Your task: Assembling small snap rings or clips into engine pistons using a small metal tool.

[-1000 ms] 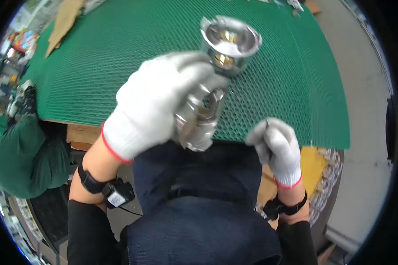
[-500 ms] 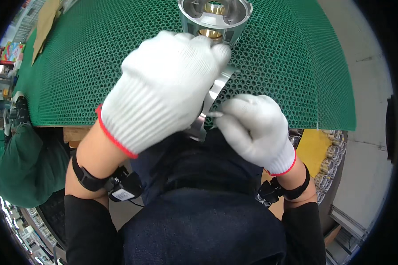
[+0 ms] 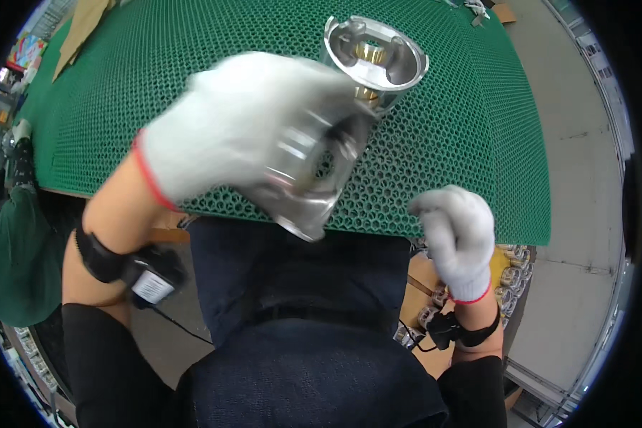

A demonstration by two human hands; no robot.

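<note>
Widest free lane: green mat (image 3: 446, 135) right of the standing piston (image 3: 373, 73), running to the far edge. Second gap: bare mat between the held piston (image 3: 303, 178) and right hand (image 3: 464, 232). Left hand (image 3: 239, 125) plus held piston block the front middle; held piston overlaps the standing one in view, clearance unclear. Mat left of left hand free up to cardboard (image 3: 82, 32).

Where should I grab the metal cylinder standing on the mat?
Grip the metal cylinder by its outer wall, probably from the right: it stands open end up, and the left hand, holding another metal part, crowds its near left.
</note>
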